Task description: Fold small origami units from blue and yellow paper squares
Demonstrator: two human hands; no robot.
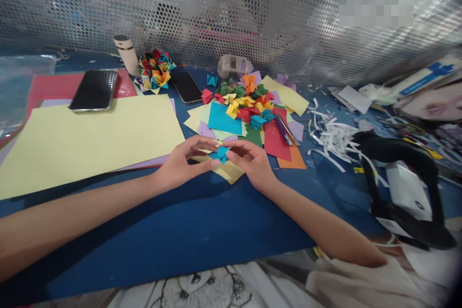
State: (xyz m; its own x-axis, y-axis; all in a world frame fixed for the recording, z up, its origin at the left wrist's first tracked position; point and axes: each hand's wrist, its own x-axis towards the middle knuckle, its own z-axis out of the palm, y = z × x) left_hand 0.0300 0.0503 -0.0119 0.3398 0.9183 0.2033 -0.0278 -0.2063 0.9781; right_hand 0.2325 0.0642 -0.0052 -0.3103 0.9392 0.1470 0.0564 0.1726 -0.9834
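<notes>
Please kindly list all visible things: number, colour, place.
Folded piece: 1, blue, front centre.
Other folded pieces: many, mixed, centre pile.
Small sheets: several, mixed, under pile.
Slim tool: count unclear, blue-silver, beside pile.
Large sheets: several, yellow on top, left.
Phones: 2, black, left and back centre.
Paper ball: 1, multicoloured, back left.
Cylinder: 1, cream, beside ball.
Container: 1, clear, behind pile.
Plastic sheet: 1, clear, far left.
Strips: many, white, right.
Strap: 1, black, right.
Clutter: uncountable, mixed, far right.
Panel: 1, silver, back.
Table: 1, blue, beneath.
Left hand: 1, at folded piece.
Right hand: 1, at folded piece.
</notes>
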